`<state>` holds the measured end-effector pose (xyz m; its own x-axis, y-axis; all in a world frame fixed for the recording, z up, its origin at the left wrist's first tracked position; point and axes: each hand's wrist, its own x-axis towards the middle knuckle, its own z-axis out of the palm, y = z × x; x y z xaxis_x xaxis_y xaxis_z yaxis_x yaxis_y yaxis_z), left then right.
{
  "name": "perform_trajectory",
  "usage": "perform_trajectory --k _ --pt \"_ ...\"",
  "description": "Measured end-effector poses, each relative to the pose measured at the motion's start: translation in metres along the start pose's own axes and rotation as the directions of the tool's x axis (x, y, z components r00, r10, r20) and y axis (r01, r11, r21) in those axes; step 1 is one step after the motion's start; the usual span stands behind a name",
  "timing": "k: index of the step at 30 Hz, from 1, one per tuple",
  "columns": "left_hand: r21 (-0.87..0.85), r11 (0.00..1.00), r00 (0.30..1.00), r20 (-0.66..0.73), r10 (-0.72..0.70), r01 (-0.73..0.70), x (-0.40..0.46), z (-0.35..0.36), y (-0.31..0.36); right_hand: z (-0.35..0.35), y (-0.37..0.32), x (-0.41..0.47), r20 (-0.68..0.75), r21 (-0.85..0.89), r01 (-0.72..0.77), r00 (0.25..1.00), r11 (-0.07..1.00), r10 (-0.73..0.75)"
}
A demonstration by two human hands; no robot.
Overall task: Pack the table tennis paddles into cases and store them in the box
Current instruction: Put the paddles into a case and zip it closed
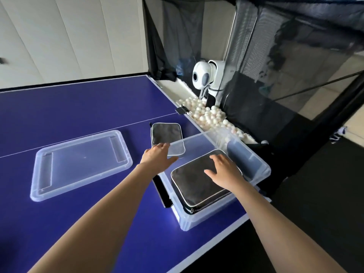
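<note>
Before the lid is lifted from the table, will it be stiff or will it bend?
The lid looks like thin clear plastic, so it is probably light and may flex a little. Its raised rim likely keeps it fairly stiff. Lying flat on the table, it should slide, not tip.

The box (254,166) sits at the tabletop's (78,115) right edge, one case (197,184) lying inside it. A second case (166,135) rests on the tabletop just behind the box's far left corner. The lid (80,164) lies well left of the box.
</note>
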<state>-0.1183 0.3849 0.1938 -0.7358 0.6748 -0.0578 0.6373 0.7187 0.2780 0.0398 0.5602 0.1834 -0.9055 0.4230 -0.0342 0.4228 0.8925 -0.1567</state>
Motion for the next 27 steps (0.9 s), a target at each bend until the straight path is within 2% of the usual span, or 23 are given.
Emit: perform_trajectory --k 11,16,19,27 --pt "-0.012 0.992 0.990 0.074 -0.122 0.124 0.087 0.015 -0.024 0.003 0.002 0.123 0.089 0.001 0.088 0.992 0.996 -0.088" --pt "-0.106 0.967 0.971 0.073 -0.226 0.233 0.126 0.018 -0.038 0.009 0.003 0.184 0.074 0.022 0.124 0.989 0.992 -0.125" --pt "-0.172 0.928 0.943 0.085 -0.321 0.331 0.145 0.025 -0.052 0.016 0.003 0.222 0.064 0.077 0.134 0.988 0.988 -0.139" --pt "-0.285 0.769 0.820 0.181 -0.543 0.573 0.201 0.061 -0.096 0.051 0.011 0.313 0.224 0.205 0.041 0.971 0.978 -0.088"
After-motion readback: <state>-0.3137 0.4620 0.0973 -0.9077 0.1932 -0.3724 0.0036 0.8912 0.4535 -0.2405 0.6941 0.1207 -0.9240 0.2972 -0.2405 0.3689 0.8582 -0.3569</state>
